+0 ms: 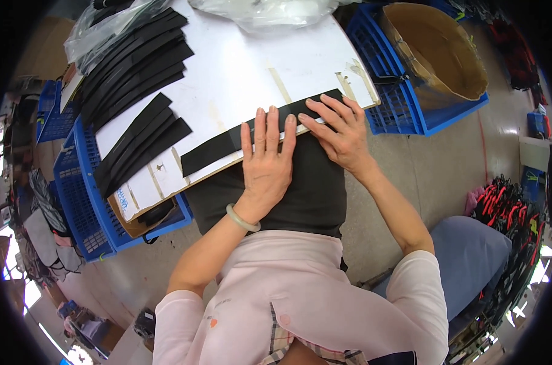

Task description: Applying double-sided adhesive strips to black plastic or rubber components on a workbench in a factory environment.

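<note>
A long black fabric strip (210, 149) lies along the near edge of the white tabletop (239, 70). My left hand (266, 164) rests flat across the middle of this strip with its fingers stretched out. On the strip's right end lies my right hand (344, 139), its fingers spread and slightly bent, the thumb close to my left hand's fingers. Neither hand grips anything that I can make out. To the left, a small fanned group of black strips (143, 141) lies on the table, and a larger overlapping row of black strips (139, 64) stretches behind it.
Clear plastic bags (267, 13) lie at the table's far edge and far left. Blue crates (84, 204) stand against the left side. At the right, another blue crate (431, 125) holds a large open carton (437, 52). A blue-grey covered seat (471, 258) is behind my right arm.
</note>
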Demonstrator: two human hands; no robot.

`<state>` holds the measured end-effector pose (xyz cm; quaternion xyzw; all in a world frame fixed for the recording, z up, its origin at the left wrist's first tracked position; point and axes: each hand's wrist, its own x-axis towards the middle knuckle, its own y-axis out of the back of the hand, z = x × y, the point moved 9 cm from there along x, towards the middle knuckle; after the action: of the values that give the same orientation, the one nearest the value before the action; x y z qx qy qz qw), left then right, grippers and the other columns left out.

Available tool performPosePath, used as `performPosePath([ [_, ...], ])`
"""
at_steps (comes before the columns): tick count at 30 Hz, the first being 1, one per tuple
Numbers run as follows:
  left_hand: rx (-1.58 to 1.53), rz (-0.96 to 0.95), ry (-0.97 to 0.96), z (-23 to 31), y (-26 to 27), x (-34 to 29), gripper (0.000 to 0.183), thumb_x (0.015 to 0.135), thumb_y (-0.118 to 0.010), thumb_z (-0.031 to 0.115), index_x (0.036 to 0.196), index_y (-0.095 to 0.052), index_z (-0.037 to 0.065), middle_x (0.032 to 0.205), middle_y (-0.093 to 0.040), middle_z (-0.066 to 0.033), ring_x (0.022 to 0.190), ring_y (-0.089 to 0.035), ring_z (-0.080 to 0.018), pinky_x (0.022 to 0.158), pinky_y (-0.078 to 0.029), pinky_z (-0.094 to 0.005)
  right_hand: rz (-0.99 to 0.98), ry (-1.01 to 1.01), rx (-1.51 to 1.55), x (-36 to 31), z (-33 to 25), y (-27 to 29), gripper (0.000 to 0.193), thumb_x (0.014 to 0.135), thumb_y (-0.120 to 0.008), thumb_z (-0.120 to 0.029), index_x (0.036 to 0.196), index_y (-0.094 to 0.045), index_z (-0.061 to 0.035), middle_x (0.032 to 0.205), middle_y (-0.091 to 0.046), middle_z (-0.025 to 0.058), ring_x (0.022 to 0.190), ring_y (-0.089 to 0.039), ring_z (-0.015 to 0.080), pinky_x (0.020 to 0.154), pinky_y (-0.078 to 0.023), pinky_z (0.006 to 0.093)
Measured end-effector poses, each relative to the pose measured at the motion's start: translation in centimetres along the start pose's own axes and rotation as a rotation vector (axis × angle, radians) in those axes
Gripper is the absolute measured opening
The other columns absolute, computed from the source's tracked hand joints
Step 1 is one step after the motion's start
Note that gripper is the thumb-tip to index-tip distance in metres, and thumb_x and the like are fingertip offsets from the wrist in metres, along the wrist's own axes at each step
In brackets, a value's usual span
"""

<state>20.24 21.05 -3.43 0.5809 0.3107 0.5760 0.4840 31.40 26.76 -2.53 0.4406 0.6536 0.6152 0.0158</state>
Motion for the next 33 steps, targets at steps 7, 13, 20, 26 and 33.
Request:
performPosePath([
  [7, 0.014, 0.018, 0.006, 0.0, -0.3, -0.1, 0.065, 0.082, -0.065, 0.010, 0.142, -0.041, 0.008, 0.148, -0.038, -0.0206, 0.139, -0.035, -0.0373, 0.113, -0.024, -0.0537, 0.020, -0.005, 0.016, 0.0, 0.1, 0.1, 0.036, 0.082, -0.066, -0.013, 0.117, -0.069, -0.0237, 0.129, -0.061, -0.0024, 0.124, -0.051, 0.0189, 0.108, -0.029, 0.0404],
  [13, -0.017, 0.045, 0.018, -0.2, -0.2, -0.2, 0.064, 0.082, -0.065, 0.010, 0.141, -0.043, 0.008, 0.148, -0.038, -0.0200, 0.139, -0.035, -0.0364, 0.113, -0.023, -0.0533, 0.025, -0.001, 0.022, 0.0, 0.0, -0.1, 0.037, 0.081, -0.069, -0.013, 0.116, -0.070, -0.0229, 0.129, -0.061, -0.0025, 0.124, -0.051, 0.0195, 0.109, -0.029, 0.0405],
  [20, -0.007, 0.041, 0.006, -0.2, 0.3, -0.2, 0.052, 0.085, -0.056, 0.010, 0.137, -0.048, 0.007, 0.146, -0.041, -0.0206, 0.139, -0.037, -0.0365, 0.113, -0.024, -0.0531, -0.014, -0.045, 0.082, 1.1, -0.4, 0.8, 0.035, 0.077, -0.071, -0.012, 0.112, -0.071, -0.0185, 0.126, -0.063, 0.0000, 0.123, -0.051, 0.0217, 0.106, -0.031, 0.0413],
  [26, 0.023, -0.059, -0.061, 0.2, -0.7, -0.8, 0.053, 0.088, -0.052, 0.018, 0.137, -0.047, 0.001, 0.142, -0.044, -0.0236, 0.138, -0.036, -0.0400, 0.113, -0.025, -0.0551, 0.002, 0.027, 0.320, 8.1, -5.1, 1.9, 0.023, 0.072, -0.076, -0.014, 0.094, -0.073, -0.0110, 0.106, -0.067, 0.0024, 0.103, -0.060, 0.0250, 0.096, -0.038, 0.0403],
  [33, -0.093, 0.068, 0.051, -0.8, -0.2, 0.0, 0.049, 0.092, -0.049, 0.022, 0.140, -0.046, 0.010, 0.143, -0.044, -0.0201, 0.133, -0.043, -0.0364, 0.109, -0.030, -0.0554, -0.269, 0.205, 0.411, 12.0, -13.7, -8.1, 0.026, 0.067, -0.079, -0.018, 0.092, -0.070, -0.0133, 0.088, -0.059, 0.0015, 0.088, -0.056, 0.0197, 0.084, -0.040, 0.0350],
])
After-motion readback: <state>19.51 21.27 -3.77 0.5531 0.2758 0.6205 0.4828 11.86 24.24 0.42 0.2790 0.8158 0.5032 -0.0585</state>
